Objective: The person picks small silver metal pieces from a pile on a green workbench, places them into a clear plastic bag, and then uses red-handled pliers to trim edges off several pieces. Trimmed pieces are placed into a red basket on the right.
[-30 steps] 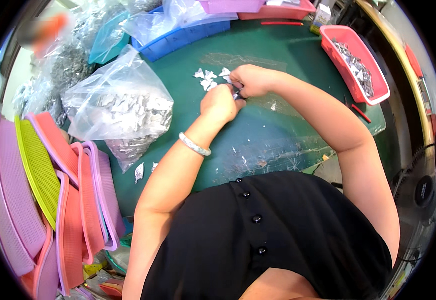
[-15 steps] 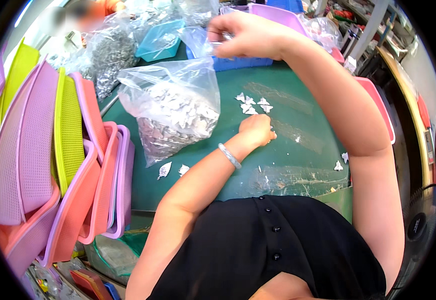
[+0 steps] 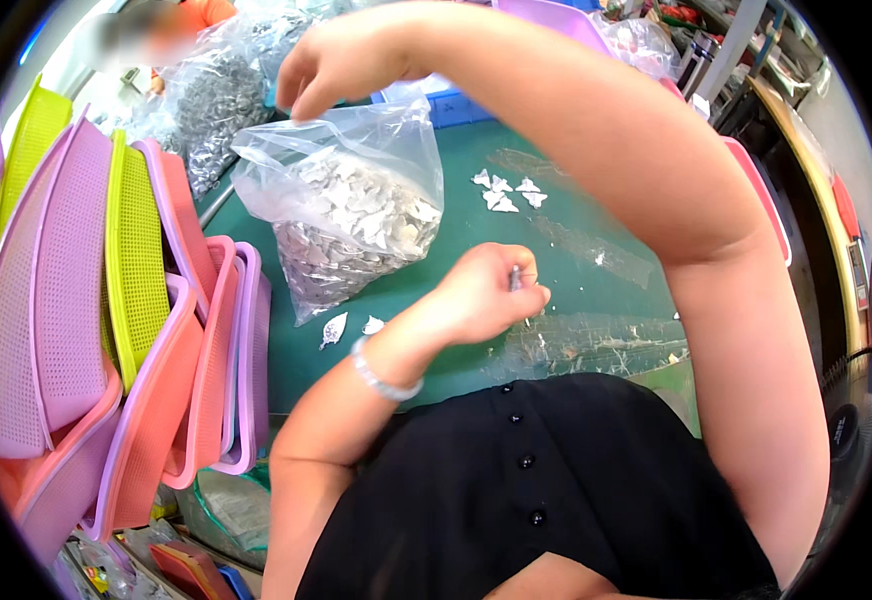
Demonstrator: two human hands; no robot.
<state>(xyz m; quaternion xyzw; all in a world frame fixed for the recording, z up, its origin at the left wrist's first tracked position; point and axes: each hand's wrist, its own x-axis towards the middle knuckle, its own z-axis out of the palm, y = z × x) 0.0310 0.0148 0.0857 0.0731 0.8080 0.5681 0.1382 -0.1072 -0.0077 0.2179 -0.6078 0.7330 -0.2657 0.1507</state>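
My right hand (image 3: 341,65) reaches across to the far left and hovers over the mouth of a clear plastic bag (image 3: 356,215) full of small white leaf-shaped pieces; its fingers hang down loosely with nothing visible in them. My left hand (image 3: 486,295), with a bead bracelet at the wrist, rests on the green table mat (image 3: 596,230) and pinches a small metal piece (image 3: 514,276). Several loose white pieces (image 3: 506,190) lie beyond it. Two more pieces (image 3: 334,328) lie beside the bag.
Stacked pink, purple and yellow-green mesh trays (image 3: 136,300) lean along the left. Bags of grey parts (image 3: 216,100) and a blue tray (image 3: 456,108) stand at the back, a red tray (image 3: 756,190) at the right. Clear film strips (image 3: 596,345) lie near me. Another person (image 3: 196,12) is far back.
My right hand left the spot beside my left hand and swung up and to the left, over the bag. My left hand stayed on the mat with its fingers closed.
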